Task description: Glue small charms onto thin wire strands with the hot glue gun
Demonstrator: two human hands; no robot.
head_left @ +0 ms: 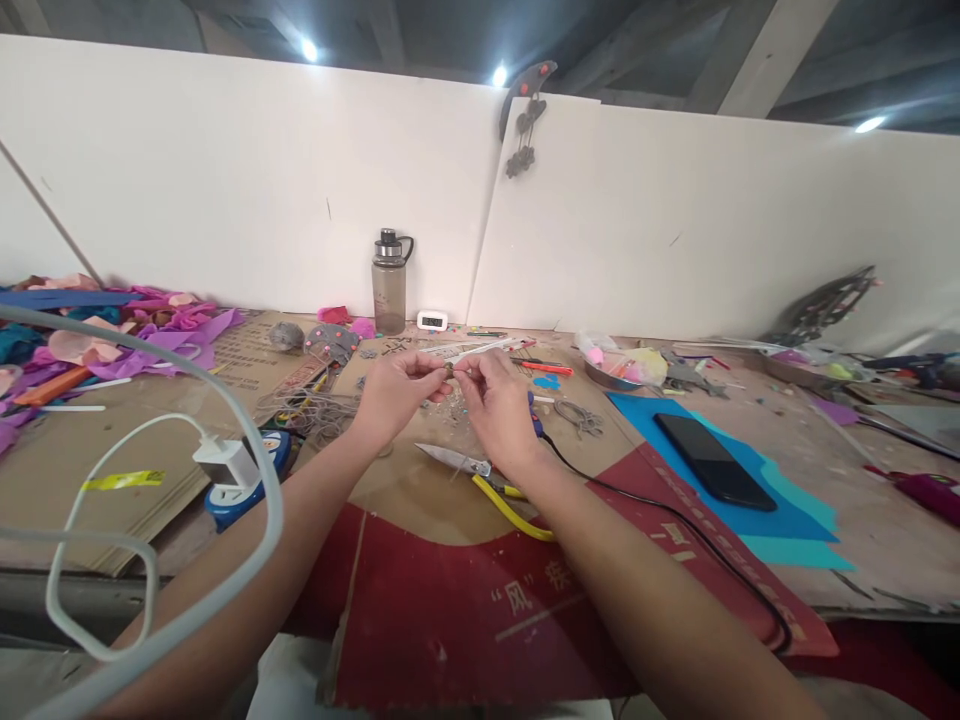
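Over the middle of the cardboard, my left hand [397, 392] and my right hand [495, 398] meet, fingertips almost touching. Both are closed in a pinch around a tiny dark greenish piece [448, 370], too small to name. Just below my hands lie yellow-handled pliers or snips [487, 480], partly hidden under my right forearm. Small clear bits [455, 410] are scattered between the hands. Left of my left hand sits a tangle of grey wire or cord [319, 415]. A blue-handled tool [535, 412] with a black cable shows behind my right wrist.
A bottle [389, 285] and small white clock [432, 320] stand by the white partition. A phone [712, 460] lies on blue sheets [637, 425] at right. Coloured scraps [150, 335] pile up at left. A white cable [247, 400] loops across the near left, beside a power strip [251, 490].
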